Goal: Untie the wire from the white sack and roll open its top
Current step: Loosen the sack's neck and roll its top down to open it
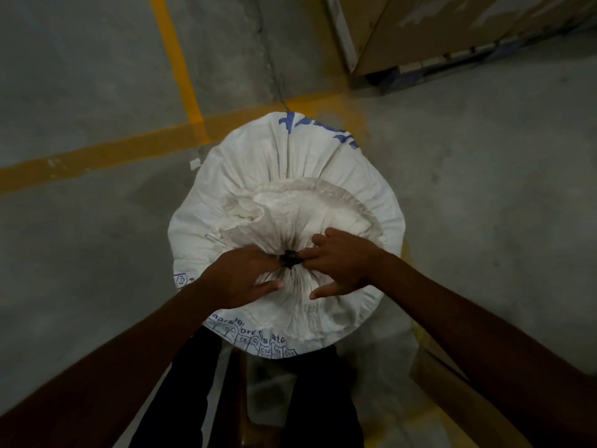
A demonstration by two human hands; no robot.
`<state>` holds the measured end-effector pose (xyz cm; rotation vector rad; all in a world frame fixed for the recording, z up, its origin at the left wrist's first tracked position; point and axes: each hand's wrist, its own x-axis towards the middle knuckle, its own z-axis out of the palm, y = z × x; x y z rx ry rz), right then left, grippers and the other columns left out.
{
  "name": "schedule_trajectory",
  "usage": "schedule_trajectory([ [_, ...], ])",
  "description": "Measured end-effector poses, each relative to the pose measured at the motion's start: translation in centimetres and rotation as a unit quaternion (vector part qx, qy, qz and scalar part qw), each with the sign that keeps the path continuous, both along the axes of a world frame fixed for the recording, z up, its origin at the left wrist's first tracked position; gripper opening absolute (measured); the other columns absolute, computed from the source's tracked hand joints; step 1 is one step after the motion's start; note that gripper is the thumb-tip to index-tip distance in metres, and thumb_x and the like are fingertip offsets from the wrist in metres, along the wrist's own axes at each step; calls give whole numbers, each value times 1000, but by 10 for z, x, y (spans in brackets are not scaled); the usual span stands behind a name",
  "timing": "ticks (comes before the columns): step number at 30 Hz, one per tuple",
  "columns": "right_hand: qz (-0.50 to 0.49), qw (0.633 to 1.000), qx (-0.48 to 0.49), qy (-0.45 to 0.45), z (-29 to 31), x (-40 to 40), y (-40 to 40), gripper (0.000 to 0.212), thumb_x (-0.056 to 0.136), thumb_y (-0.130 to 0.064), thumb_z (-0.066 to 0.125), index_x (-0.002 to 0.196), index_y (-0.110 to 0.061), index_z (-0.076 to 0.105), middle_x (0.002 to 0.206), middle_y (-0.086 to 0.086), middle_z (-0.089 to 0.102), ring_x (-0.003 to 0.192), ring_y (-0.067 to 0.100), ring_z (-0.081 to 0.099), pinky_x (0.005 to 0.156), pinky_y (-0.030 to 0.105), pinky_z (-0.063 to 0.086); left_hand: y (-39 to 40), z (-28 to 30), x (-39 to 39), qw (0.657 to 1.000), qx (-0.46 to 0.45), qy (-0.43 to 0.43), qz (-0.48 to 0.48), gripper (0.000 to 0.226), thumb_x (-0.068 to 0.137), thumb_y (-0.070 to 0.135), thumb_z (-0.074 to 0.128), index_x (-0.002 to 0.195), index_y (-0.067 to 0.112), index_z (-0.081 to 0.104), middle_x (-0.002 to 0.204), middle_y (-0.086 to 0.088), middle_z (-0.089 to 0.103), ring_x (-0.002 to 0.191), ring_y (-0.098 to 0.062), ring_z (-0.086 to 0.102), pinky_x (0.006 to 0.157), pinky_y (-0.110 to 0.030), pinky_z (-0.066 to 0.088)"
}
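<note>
Item: white woven plastic sack point(284, 163) w/ blue print, upright on grey concrete floor point(97, 76), neck gathered & tied.
Detail: dark wire knot point(290, 258) at centre of gathers, between both hands. Left hand point(240, 276) fingertips pinch at knot, thumb splayed on sack. Right hand point(339, 260) fingers spread, one touching knot; grip on wire can't tell. Yellow painted floor lines point(174, 59) beyond sack; brown cardboard boxes point(452, 27) far right.

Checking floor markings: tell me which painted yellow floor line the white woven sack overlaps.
The wide crosswise yellow line: the white woven sack's far edge covers it. The narrower yellow line running away stays clear, left of the sack.
</note>
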<state>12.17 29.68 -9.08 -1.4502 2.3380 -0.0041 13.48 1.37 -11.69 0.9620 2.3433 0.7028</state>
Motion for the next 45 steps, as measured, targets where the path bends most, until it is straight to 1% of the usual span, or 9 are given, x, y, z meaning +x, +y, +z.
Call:
schedule_trajectory([
  [4,-13,999,-2,-30,-7,6,-1,74,88,-77,43,125,-17,63,125,4,66,103,30,59,81,40,42,7,-3,1,998,-46,-15,-28,75,94,81,30,131,28,68,122,5,73,111,-20,65,94,-38,54],
  [8,-49,997,50,-18,-12,15,7,96,83,-86,31,137,-10,57,127,12,64,107,32,60,91,43,46,7,-9,3,997,-55,28,-56,59,94,74,42,120,30,72,103,4,71,101,-21,67,85,-35,53],
  [16,-25,999,32,23,-5,19,20,82,82,-86,44,90,-11,76,122,17,67,109,33,57,91,45,36,7,-3,-3,986,-42,114,-118,51,91,76,47,84,34,75,107,16,66,100,-12,53,82,-35,37],
  [19,-16,999,15,27,2,17,8,78,84,-84,44,77,-13,75,119,12,65,106,30,54,88,44,30,10,5,-5,979,-65,109,-162,55,93,78,43,73,33,68,91,21,68,94,-9,50,80,-34,34],
  [23,-9,999,43,13,5,17,-1,83,87,-85,37,84,-12,76,119,11,69,120,36,54,98,48,26,6,10,-5,973,-59,130,-182,55,91,78,48,66,32,62,68,14,57,84,-9,52,77,-34,31],
  [27,-35,999,10,-4,7,21,2,77,83,-84,48,94,-10,69,84,8,71,95,33,60,89,45,32,2,10,-8,959,-46,180,-212,58,93,76,46,61,29,57,60,5,52,65,-14,54,77,-36,34],
  [37,-179,981,31,-63,16,32,29,103,75,-100,14,132,-25,56,111,-3,74,93,23,65,82,38,51,-23,20,-7,969,-77,203,-116,69,83,87,46,101,25,71,64,6,69,56,-17,66,75,-35,51],
  [40,-276,959,-18,-62,20,40,35,104,75,-99,23,143,-24,49,111,-3,75,93,21,71,78,34,57,-30,27,-7,978,-111,173,-40,101,79,96,38,141,20,60,69,4,72,61,-20,70,63,-30,51],
  [45,-432,898,-31,-79,24,38,19,103,77,-92,43,155,-26,32,100,-1,75,87,20,73,71,26,51,-17,36,-10,974,-134,179,48,119,71,103,31,158,22,37,60,0,68,49,-22,66,49,-23,32],
])
